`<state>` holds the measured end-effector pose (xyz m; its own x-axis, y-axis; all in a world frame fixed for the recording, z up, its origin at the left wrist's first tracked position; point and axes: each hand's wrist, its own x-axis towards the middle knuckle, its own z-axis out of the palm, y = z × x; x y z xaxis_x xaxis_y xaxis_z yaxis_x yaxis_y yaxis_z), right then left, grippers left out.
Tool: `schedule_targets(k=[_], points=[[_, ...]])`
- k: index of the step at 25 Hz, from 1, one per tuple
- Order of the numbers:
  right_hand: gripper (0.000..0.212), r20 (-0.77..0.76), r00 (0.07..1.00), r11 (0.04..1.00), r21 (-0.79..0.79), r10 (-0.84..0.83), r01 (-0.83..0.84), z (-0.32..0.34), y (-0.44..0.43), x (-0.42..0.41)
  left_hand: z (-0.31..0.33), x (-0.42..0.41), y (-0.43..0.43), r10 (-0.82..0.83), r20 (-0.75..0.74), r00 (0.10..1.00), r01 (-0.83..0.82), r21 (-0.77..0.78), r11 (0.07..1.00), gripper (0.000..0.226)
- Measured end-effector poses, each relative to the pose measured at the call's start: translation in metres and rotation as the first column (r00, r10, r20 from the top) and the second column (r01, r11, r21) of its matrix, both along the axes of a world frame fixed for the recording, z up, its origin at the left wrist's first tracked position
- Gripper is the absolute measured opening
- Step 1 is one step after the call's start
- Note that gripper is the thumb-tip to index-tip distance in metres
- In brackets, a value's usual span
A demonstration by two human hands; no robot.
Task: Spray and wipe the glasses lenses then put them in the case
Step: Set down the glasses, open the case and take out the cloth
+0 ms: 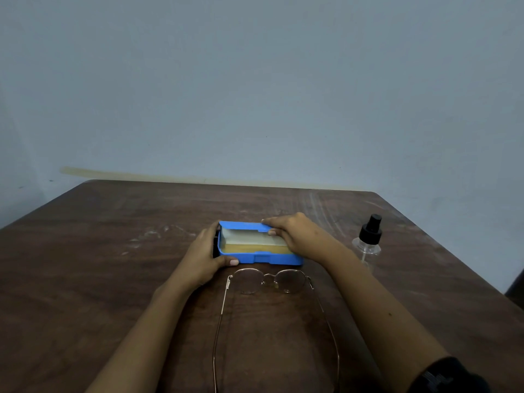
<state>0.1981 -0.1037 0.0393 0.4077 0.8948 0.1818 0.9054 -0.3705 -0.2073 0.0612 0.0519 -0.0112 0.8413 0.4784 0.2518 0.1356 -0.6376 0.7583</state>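
A dark wooden counter (99, 251) stands against a plain blue-grey wall (255, 80). The left hand (202, 256) grasps the left end of a blue glasses case (266, 258), fingers (231, 262) wrapped round it, apparently to steady it. Just in front lie gold-rimmed glasses (269, 282), temples unfolded. The right hand (296, 234) pinches the lid (243, 226), holding it raised, likely to reach the yellowish cloth or lining (255, 247) inside. A clear spray bottle (367, 242) stands apart at right.

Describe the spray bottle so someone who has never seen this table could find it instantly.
Start at the dark wooden table. Toward its right edge, right of the blue case and the glasses, stands the spray bottle. It alone is upright: clear body, black pump top.
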Motion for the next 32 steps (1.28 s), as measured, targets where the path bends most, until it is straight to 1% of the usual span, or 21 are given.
schedule_targets(k=[4,6,8,9,11,13,16,18,20,23,25,28,29,31,32], points=[[0.031,-0.045,0.982,0.982,0.033,-0.183,0.184,0.003,0.010,0.002,0.001,0.003,0.000,0.002,-0.010,1.000,-0.001,0.040,0.999,0.087],[0.028,-0.111,0.964,0.968,0.037,-0.241,0.246,0.007,0.017,0.006,0.003,0.003,-0.002,0.009,-0.013,1.000,-0.008,0.073,0.997,0.086],[0.024,-0.174,0.952,0.963,0.054,-0.251,0.264,0.008,0.023,0.012,0.003,0.004,-0.001,0.021,-0.013,1.000,-0.021,0.062,0.998,0.083],[0.020,-0.223,0.943,0.957,0.098,-0.247,0.273,0.008,0.025,0.015,0.003,0.004,0.000,0.030,-0.029,0.999,-0.028,0.061,0.998,0.081],[0.015,-0.372,0.902,0.919,0.232,-0.220,0.319,0.007,0.028,0.019,0.001,0.004,0.001,0.041,-0.053,0.998,-0.037,0.074,0.997,0.077],[0.020,-0.457,0.866,0.881,0.301,-0.201,0.364,0.008,0.030,0.020,0.000,0.005,0.001,0.043,-0.057,0.997,-0.039,0.078,0.996,0.075],[0.030,-0.499,0.832,0.856,0.292,-0.243,0.426,0.005,0.035,0.022,0.000,0.005,0.001,0.047,-0.053,0.997,-0.043,0.072,0.996,0.077],[0.034,-0.509,0.818,0.843,0.285,-0.269,0.455,0.003,0.036,0.023,0.001,0.005,0.002,0.047,-0.050,0.998,-0.045,0.042,0.998,0.080],[0.032,-0.523,0.815,0.845,0.294,-0.248,0.446,0.003,0.033,0.020,0.001,0.005,0.003,0.038,-0.053,0.998,-0.037,0.019,0.999,0.083],[0.028,-0.516,0.833,0.834,0.355,-0.201,0.422,0.003,0.026,0.012,0.002,0.004,0.003,0.027,-0.054,0.998,-0.026,0.022,0.999,0.085],[0.031,-0.509,0.842,0.810,0.410,-0.179,0.420,0.000,0.020,0.006,0.002,0.003,0.003,0.023,-0.045,0.999,-0.022,0.033,0.999,0.084],[0.035,-0.420,0.882,0.781,0.469,-0.215,0.413,-0.002,0.015,-0.003,0.004,0.001,0.002,0.019,-0.026,1.000,-0.018,0.031,0.999,0.082],[0.030,-0.370,0.898,0.787,0.469,-0.237,0.401,-0.001,0.013,-0.006,0.004,0.001,0.001,0.017,-0.018,1.000,-0.017,0.026,1.000,0.082],[0.008,-0.271,0.919,0.802,0.456,-0.287,0.385,0.003,0.006,-0.013,0.004,0.001,0.000,0.016,-0.003,1.000,-0.016,0.007,1.000,0.083],[0.004,-0.224,0.924,0.813,0.442,-0.310,0.380,0.003,0.002,-0.015,0.004,0.000,0.000,0.016,0.002,1.000,-0.016,-0.002,1.000,0.083]])
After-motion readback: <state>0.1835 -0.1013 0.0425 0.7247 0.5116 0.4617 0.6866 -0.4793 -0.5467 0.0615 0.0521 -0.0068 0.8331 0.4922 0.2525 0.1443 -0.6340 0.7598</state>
